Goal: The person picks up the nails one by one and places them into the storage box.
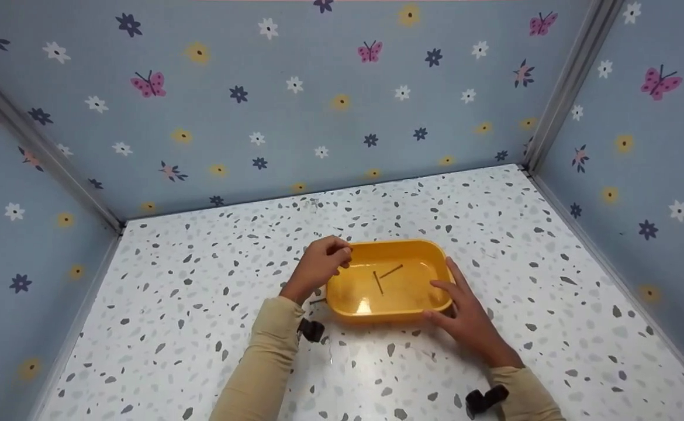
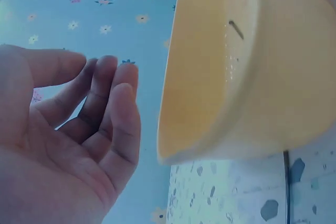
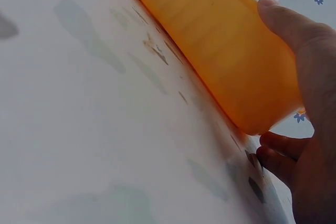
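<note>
A yellow plastic tub [image 1: 389, 313] with rounded corners stands on the speckled tabletop. Two thin dark nails, one upright in view [image 1: 378, 282] and one slanting [image 1: 391, 271], lie on its floor. My left hand [image 1: 320, 263] hovers at the tub's left rim, its fingers loosely bent. In the left wrist view, nothing shows between that thumb and the fingers [image 2: 124, 114]. My right hand [image 1: 465, 313] grips the tub's right end, thumb at the near rim and one finger reaching over the inside. Low on the tub's outer wall, other fingertips [image 3: 270, 156] show in the right wrist view.
Another thin nail [image 1: 317, 301] lies on the tabletop [image 1: 201, 327] just left of the tub. Flower-and-butterfly panels [image 1: 318, 70] enclose the back and both sides. A black strap mount [image 1: 311, 330] sits at the left wrist, another [image 1: 485, 400] at the right.
</note>
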`<action>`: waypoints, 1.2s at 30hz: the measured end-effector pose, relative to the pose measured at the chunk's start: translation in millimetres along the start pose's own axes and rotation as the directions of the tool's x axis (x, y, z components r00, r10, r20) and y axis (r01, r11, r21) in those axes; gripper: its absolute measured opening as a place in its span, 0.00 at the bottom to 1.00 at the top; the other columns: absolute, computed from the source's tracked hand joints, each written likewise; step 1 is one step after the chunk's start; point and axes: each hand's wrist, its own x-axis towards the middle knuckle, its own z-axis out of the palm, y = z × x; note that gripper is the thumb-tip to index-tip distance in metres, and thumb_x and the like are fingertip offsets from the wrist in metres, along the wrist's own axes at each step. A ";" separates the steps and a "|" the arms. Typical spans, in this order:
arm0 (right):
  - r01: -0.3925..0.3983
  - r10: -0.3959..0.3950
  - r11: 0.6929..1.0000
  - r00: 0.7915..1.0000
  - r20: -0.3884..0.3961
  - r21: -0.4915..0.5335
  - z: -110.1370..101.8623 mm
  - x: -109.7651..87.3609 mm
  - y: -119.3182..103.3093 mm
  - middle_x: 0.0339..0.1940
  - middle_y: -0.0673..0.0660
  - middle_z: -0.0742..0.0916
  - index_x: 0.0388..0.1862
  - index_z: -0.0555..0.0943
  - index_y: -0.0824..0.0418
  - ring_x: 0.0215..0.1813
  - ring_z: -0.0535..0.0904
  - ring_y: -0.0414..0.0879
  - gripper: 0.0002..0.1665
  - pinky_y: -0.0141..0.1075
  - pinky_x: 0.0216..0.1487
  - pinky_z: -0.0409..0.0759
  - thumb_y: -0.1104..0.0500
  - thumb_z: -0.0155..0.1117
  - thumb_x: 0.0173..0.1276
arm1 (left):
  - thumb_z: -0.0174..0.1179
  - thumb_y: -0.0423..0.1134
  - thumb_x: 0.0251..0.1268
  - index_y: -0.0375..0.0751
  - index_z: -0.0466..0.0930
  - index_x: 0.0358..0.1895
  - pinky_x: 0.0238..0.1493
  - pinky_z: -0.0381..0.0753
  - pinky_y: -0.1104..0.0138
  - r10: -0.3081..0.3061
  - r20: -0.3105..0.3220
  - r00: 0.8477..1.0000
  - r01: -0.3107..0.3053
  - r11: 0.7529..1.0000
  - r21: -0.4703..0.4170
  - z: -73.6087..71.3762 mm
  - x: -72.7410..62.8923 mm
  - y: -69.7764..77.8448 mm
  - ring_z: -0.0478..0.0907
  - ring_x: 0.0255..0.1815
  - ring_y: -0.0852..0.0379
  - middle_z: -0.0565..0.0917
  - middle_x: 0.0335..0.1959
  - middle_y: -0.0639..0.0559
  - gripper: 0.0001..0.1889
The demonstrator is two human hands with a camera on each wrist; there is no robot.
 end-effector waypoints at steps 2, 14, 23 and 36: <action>-0.003 0.003 1.000 1.000 0.001 -0.001 0.1 0.1 0.7 0.83 0.45 0.49 0.69 0.75 0.56 0.81 0.50 0.51 0.40 0.51 0.74 0.58 0.39 0.72 0.63 | 0.54 0.41 0.78 0.39 0.80 0.51 0.46 0.80 0.60 -0.010 -0.036 0.999 0.010 1.000 -0.011 -3.1 0.4 -2.7 0.80 0.46 0.51 0.81 0.44 0.46 0.11; 0.032 -0.032 0.999 0.999 0.000 -0.014 0.6 -0.7 1.7 0.84 0.50 0.49 0.68 0.75 0.59 0.81 0.50 0.55 0.40 0.55 0.73 0.56 0.42 0.73 0.63 | 0.54 0.38 0.76 0.39 0.81 0.49 0.43 0.81 0.61 -0.081 -0.242 0.967 0.072 0.996 -0.046 -31.6 0.0 -34.6 0.80 0.43 0.51 0.82 0.43 0.44 0.09; -0.005 0.005 1.000 1.000 0.005 0.011 -1.2 -0.7 0.4 0.84 0.46 0.48 0.69 0.75 0.57 0.81 0.49 0.53 0.40 0.52 0.74 0.56 0.39 0.72 0.63 | 0.53 0.40 0.76 0.38 0.81 0.52 0.46 0.80 0.56 -0.132 -0.309 0.942 0.129 0.991 -0.031 -48.7 -2.9 -53.5 0.79 0.44 0.50 0.82 0.44 0.41 0.12; -0.029 0.029 0.999 1.000 0.012 0.023 -1.0 -1.1 -1.5 0.83 0.44 0.48 0.69 0.75 0.56 0.81 0.49 0.50 0.40 0.49 0.74 0.56 0.39 0.72 0.63 | 0.53 0.39 0.76 0.35 0.81 0.52 0.36 0.75 0.59 -0.090 -0.239 0.967 0.139 0.970 0.200 -65.3 -22.9 -72.5 0.76 0.37 0.47 0.81 0.42 0.40 0.13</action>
